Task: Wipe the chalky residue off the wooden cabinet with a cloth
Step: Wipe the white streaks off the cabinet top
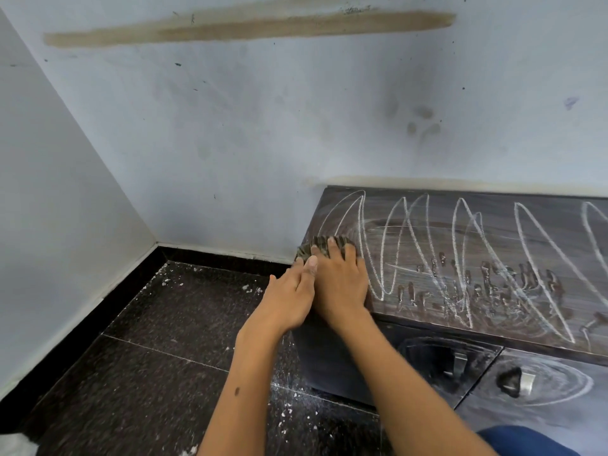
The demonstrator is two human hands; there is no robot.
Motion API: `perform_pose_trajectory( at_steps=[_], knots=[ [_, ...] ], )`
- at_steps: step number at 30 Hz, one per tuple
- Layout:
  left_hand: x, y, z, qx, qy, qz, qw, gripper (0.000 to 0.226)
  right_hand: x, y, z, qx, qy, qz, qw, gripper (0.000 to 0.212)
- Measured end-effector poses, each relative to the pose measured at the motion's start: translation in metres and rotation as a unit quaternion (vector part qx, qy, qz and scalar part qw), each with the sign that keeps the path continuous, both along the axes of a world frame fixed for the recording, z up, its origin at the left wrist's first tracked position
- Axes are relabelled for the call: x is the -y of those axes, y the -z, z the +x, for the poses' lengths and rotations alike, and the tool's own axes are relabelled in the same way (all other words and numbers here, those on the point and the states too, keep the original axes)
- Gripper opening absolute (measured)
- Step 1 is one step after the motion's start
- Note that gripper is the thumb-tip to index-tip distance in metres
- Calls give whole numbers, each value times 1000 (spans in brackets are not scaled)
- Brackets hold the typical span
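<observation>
**Both hands on the cloth at the cabinet's left corner**

Your left hand (289,291) lies flat, fingers straight, its tips on the cloth's near edge beside your right hand (342,278), which presses spread fingers onto the bunched, brown-striped cloth (324,246). The cloth sits at the left end of the dark wooden cabinet (493,245), looping white chalk lines (460,245) stretching rightward. Press evenly and sweep long, overlapping strokes along the grain, refolding once the cloth loads up.
</observation>
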State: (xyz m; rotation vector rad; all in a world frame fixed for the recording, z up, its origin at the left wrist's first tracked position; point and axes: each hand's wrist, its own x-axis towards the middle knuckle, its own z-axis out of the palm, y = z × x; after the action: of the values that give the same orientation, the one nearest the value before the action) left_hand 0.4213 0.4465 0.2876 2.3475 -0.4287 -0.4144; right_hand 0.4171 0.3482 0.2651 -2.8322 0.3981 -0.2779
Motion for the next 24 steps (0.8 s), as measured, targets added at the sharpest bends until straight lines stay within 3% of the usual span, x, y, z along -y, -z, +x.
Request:
perform_pose_trajectory(
  at_steps=[3,10,14,19,24],
  knots=[
    [-3,-3,-2,-15,-9,-16,1000,58,7,-8,23,-35,3,10,999,50],
    [-4,-1,10,45,-48,-42,997,59,-40,22,-16,22,32,-17,999,57],
    [-3,0,11,52,-54,-57,996,60,-14,9,33,-4,3,-4,1000,49],
    [-7,6,14,87,-48,1,995,63,10,-7,71,-35,-8,1,999,45],
    [-4,10,20,108,-48,48,992,61,-17,7,4,12,-10,-12,1000,52]
  ],
)
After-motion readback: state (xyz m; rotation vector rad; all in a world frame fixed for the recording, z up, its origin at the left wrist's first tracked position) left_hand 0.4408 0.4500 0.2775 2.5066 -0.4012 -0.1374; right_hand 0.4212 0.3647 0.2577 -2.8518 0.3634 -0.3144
